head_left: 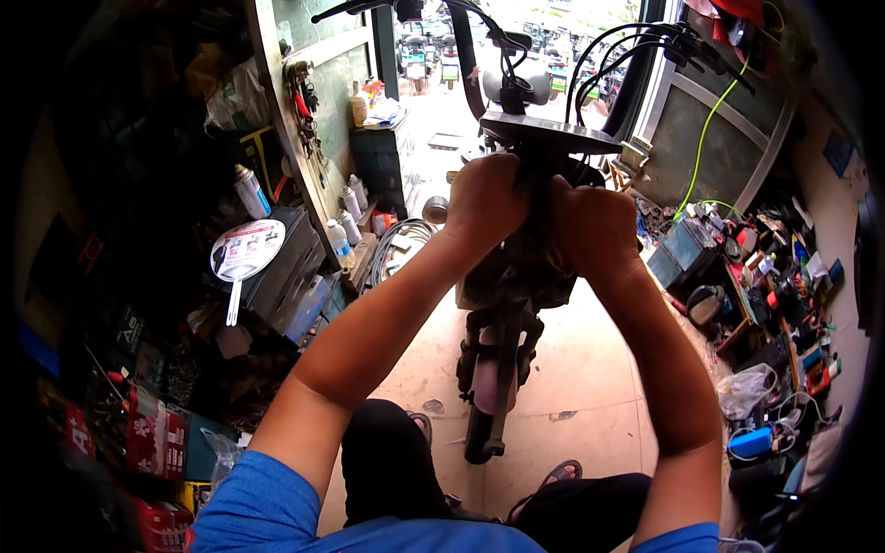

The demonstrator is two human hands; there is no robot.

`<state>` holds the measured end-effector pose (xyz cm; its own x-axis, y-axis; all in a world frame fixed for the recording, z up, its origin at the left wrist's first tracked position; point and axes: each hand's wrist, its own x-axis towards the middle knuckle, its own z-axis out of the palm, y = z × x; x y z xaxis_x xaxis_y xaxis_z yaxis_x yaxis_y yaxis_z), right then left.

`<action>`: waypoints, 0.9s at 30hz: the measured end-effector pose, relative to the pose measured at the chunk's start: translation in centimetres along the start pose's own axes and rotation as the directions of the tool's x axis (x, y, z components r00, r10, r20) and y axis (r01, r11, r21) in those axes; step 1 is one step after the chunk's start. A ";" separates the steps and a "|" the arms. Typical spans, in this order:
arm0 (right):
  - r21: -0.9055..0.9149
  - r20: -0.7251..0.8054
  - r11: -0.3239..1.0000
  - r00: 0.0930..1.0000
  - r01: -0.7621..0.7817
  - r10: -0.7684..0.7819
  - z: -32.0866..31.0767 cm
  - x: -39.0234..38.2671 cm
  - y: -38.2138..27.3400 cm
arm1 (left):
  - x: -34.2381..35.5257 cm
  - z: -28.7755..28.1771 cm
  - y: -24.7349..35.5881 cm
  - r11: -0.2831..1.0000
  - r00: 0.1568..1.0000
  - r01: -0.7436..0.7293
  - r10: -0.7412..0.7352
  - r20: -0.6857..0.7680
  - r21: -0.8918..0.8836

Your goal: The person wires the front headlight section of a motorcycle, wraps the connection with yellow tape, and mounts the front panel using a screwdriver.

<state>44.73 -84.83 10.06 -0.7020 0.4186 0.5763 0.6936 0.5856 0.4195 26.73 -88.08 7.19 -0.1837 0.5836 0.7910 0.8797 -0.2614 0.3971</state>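
Observation:
Both my arms reach forward to a dark two-wheeler [516, 267] that stands upright in front of me. My left hand [490, 198] is closed against its upper body, just under a flat black panel [553, 132]. On the other side my right hand [597, 226] is closed too, at about the same height. Whatever the fingers grip is hidden by the hands and deep shadow. Black cables [583, 69] arch up from behind the panel toward a handlebar end [682, 46]. Below hangs a narrow dark lower part [493, 387], between my knees and sandalled feet.
On the left stand a cabinet [295, 249] with a white round fan [247, 249], a spray can [252, 192] and red boxes [152, 429]. Coiled cable [401, 249] lies on the floor. Cluttered shelves [784, 304] line the right side. Parked two-wheelers show outside the bright doorway.

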 end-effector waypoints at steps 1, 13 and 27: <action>-0.023 -0.008 0.999 1.000 0.023 -0.024 0.2 -0.1 0.4 | 0.0 0.0 -0.3 1.000 0.999 -0.023 0.023 -0.027 0.012; 0.358 0.050 0.926 0.993 -0.118 0.107 2.1 0.1 0.5 | 1.0 1.5 0.6 0.914 0.975 0.223 -0.203 0.093 -0.340; 0.626 0.051 0.722 0.939 -0.295 0.340 2.7 1.2 -0.6 | 1.5 -1.6 1.8 0.504 0.828 0.548 -0.442 0.346 -0.668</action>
<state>43.01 -82.81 8.54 -0.4319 0.6275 0.6478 0.6068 0.7336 -0.3060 27.36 -88.95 9.86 -0.3889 0.8644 0.3187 0.0500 -0.3256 0.9442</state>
